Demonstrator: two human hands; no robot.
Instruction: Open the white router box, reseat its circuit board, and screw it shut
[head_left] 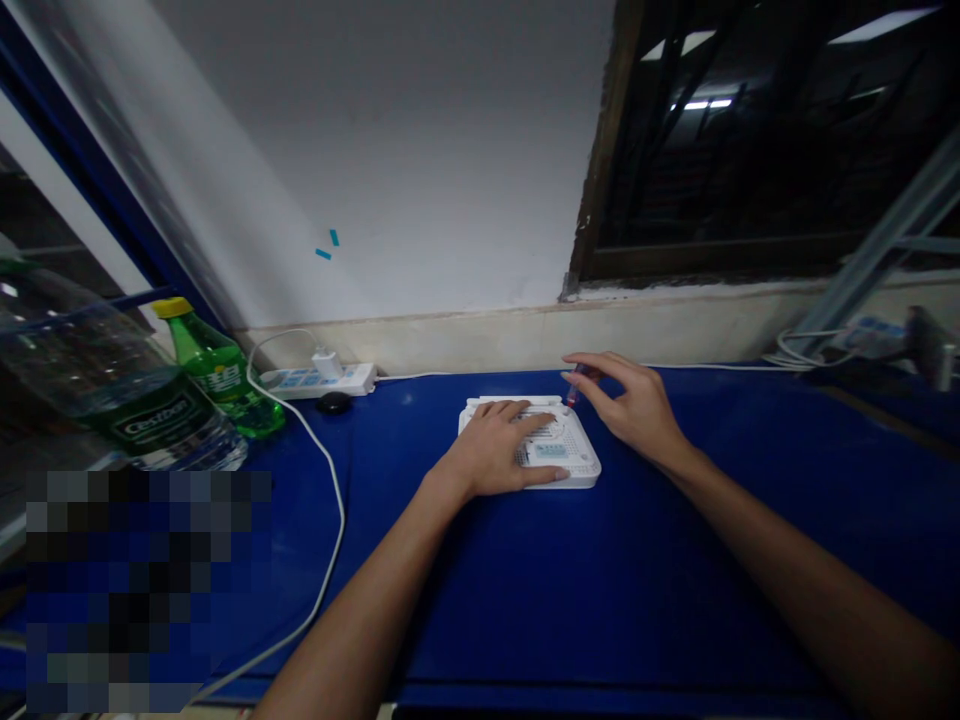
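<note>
Pressing down: the left hand (491,450) lies flat, its fingers spread across the white vented plastic device (579,450) and its palm bearing on the near edge.

Pinching: the right hand (634,408) curves over the device's far right corner, thumb and forefinger closed on a slim small item (575,385). It looks dark with a reddish tint, but it is too small to name, and whether its tip touches the device cannot be told.

Device's place: under the left hand and just short of the right hand's fingertips, flat on the blue tabletop (675,600), with a pale printed label (551,451) showing between the left fingers and the device's right edge.

How far along: the device lies in one piece with its casing closed, as far as shows. The left hand covers much of it, so any work on the covered part cannot be seen.

Beyond the left hand: a white power strip (315,381) with a white plug adapter (327,364), a round black object (334,403), a green bottle with a yellow cap (217,365) and a large clear water bottle (97,370). A white cable (334,500) runs down toward the near edge.

Beyond the right hand: a second power strip (870,337) beside coiled white cable (806,350), under a dark window (750,130).
</note>
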